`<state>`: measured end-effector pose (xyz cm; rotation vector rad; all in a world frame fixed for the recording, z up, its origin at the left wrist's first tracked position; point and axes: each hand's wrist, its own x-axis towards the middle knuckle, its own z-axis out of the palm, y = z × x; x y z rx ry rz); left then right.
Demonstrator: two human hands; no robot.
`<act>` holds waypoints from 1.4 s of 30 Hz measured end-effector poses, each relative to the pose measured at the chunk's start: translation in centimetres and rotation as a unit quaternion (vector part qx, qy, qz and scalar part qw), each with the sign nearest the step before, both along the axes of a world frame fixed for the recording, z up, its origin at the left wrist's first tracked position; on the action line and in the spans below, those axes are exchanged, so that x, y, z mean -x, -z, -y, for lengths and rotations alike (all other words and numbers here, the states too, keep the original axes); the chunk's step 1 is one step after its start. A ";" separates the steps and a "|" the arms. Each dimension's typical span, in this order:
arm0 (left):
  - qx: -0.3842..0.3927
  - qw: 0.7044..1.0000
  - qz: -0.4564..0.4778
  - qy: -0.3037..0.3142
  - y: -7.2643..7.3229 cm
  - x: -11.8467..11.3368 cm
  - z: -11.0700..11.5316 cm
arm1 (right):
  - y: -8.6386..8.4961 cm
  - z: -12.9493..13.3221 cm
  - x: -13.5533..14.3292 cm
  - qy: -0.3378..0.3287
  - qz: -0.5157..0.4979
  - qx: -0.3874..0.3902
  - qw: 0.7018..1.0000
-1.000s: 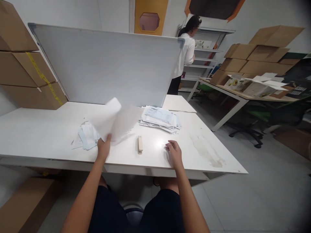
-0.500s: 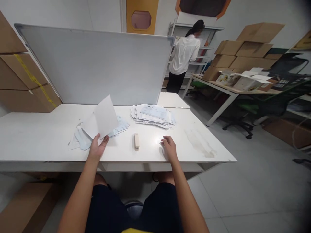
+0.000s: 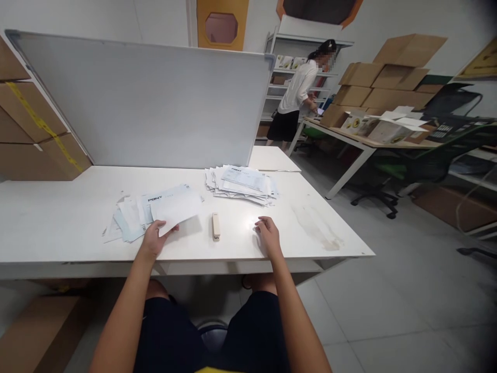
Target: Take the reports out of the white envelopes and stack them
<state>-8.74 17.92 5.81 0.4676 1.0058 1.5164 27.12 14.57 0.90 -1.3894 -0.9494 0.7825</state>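
Note:
My left hand [image 3: 156, 239] pinches the near edge of a white sheet of paper [image 3: 176, 211], which tilts above a loose spread of papers [image 3: 130, 215] on the left of the white table [image 3: 70, 228]. To the right, my right hand [image 3: 267, 233] rests at the tabletop with fingers loosely curled and apart, nothing in them. Between my hands lies a cream stapler [image 3: 216, 227], pointing away from me. Behind it sits a thicker stack of papers [image 3: 244, 185], its top sheet bearing printed text.
A whiteboard [image 3: 147, 103] stands along the table's back edge. Cardboard boxes [image 3: 42, 150] are piled at the left. Another person [image 3: 297, 93] in a white shirt stands by the shelves, near a second table [image 3: 341, 135] loaded with boxes. An office chair [image 3: 380, 181] is at the right.
The sheet in my left hand has swung down from upright toward the right and lies flatter. My right hand has stayed in place. The other person has turned toward the second table.

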 end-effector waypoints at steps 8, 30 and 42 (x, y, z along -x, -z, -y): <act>-0.001 0.999 -0.013 0.035 -0.4 -0.7 -0.5 | -0.2 -0.1 0.1 0.001 0.001 0.001 1.000; -0.111 0.984 -0.140 -0.024 0.7 -1.2 -0.6 | -0.7 -0.1 0.1 0.007 -0.006 0.000 1.000; -0.207 0.874 -0.432 -0.085 -4.4 -0.5 3.1 | -0.6 -0.3 0.2 -0.006 -0.022 -0.010 1.000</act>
